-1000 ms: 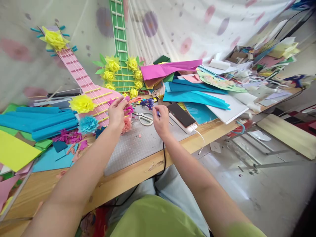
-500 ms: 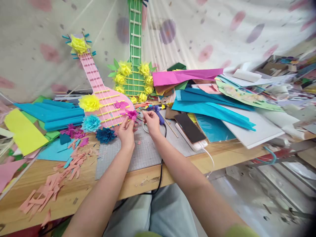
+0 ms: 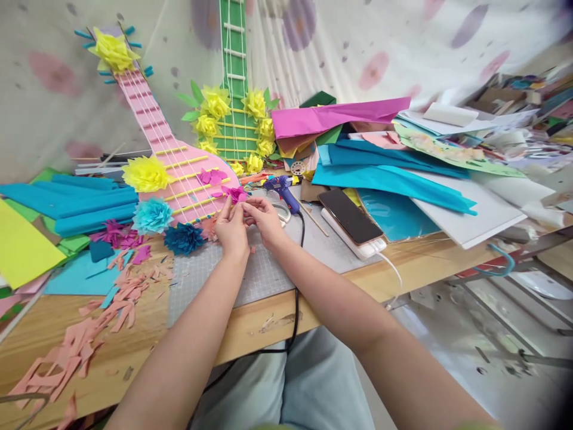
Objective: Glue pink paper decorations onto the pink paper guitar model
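Observation:
A small magenta paper flower [image 3: 234,194] is pinched in my left hand [image 3: 232,232], its petals pointing up and away. My right hand [image 3: 264,218] is close against the left, fingertips together at the flower's base; whether they grip the flower itself is hidden. Just behind them leans a pink paper guitar [image 3: 179,156] with white strings and yellow sticks. On its lower body sit a yellow flower [image 3: 147,174], a light blue flower [image 3: 153,215] and a dark blue flower [image 3: 184,239]. Beside my right hand lies a blue glue gun [image 3: 285,192].
A grey cutting mat [image 3: 264,280] lies under my hands. Right of it are a phone [image 3: 350,215] on a white power strip [image 3: 358,239] and stacked coloured paper [image 3: 389,188]. Peach paper scraps [image 3: 85,334] cover the left side. A green guitar [image 3: 233,89] stands behind.
My right hand has moved left, and its fingers now meet the left hand's at the magenta flower. The view has shifted slightly; the glue gun shows more fully.

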The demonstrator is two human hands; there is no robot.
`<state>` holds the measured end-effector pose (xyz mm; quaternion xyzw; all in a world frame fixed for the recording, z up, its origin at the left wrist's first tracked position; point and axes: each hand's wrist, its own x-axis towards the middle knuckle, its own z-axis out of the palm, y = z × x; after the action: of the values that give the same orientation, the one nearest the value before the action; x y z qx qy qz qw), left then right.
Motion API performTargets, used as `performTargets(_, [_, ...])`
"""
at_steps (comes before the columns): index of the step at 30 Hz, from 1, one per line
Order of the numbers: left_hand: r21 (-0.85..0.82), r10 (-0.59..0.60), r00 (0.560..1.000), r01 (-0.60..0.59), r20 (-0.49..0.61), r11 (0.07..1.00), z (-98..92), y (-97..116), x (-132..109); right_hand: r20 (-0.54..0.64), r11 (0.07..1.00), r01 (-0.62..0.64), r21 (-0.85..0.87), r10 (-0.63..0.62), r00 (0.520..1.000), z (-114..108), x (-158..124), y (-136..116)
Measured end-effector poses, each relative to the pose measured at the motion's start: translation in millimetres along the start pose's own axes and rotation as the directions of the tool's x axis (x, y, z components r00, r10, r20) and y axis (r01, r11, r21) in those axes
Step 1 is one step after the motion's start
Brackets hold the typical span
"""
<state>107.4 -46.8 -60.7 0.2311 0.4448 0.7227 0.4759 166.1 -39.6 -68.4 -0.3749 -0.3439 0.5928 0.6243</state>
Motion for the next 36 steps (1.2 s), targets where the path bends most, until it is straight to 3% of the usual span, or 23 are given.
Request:
performTargets(7, [0.077, 0.007, 1.000, -0.007, -0.009, 0.997, -1.5, -5.9, -1.7, -0.066, 0.994, -0.052, 0.093, 0.059, 0.996, 8.9, -1.5, 0.8])
performTargets(11, [0.216, 0.017, 0.999, -0.027, 0.047, 0.976, -4.6, -9.1, -4.1, -0.116, 0.987, -0.110, 0.119, 0.124, 0.985, 7.6, -0.5, -1.1])
performTargets(14, [0.408, 0.144, 0.973, -0.208, 0.182, 0.889, -8.1, 4.5, 0.3, -0.148, 0.986, -0.092, 0.138, 0.113, 0.982, -0.3, 4.0, -5.4])
performTargets(16, [0.568, 0.332, 0.882, -0.470, 0.335, 0.676, -10.6, 21.9, 10.9, -0.172, 0.989, -0.067, 0.131, 0.089, 0.981, -6.2, 8.2, -7.7])
performTargets(18, [0.673, 0.405, 0.743, -0.662, 0.533, 0.330, -13.1, 39.7, 27.2, -0.185, 0.993, -0.077, 0.084, 0.091, 0.979, -10.1, 12.2, -7.3])
performTargets(20, [0.655, 0.321, 0.635, -0.753, 0.703, 0.054, -15.2, 51.3, 45.1, -0.196, 0.995, -0.094, -0.009, 0.091, 0.976, -11.6, 15.5, -3.6])
performTargets(23, [0.600, 0.226, 0.565, -0.788, 0.793, -0.137, -16.5, 51.7, 64.4, -0.216, 0.971, -0.088, -0.221, 0.039, 0.976, -10.8, 18.8, 5.4])
performTargets(26, [0.572, 0.214, 0.535, -0.798, 0.817, -0.188, -14.4, 40.4, 70.2, -0.231, 0.898, -0.075, -0.434, -0.030, 0.972, -9.9, 19.5, 11.0])
performTargets(29, [0.554, 0.206, 0.519, -0.811, 0.830, -0.190, -10.4, 33.5, 69.1, -0.233, 0.838, -0.078, -0.540, -0.060, 0.971, -9.4, 16.9, 9.1])
performTargets(36, [0.563, 0.226, 0.529, -0.816, 0.818, -0.126, -10.8, 47.9, 78.2, -0.166, 0.762, -0.040, -0.647, -0.089, 0.982, -3.5, 12.9, -0.7])
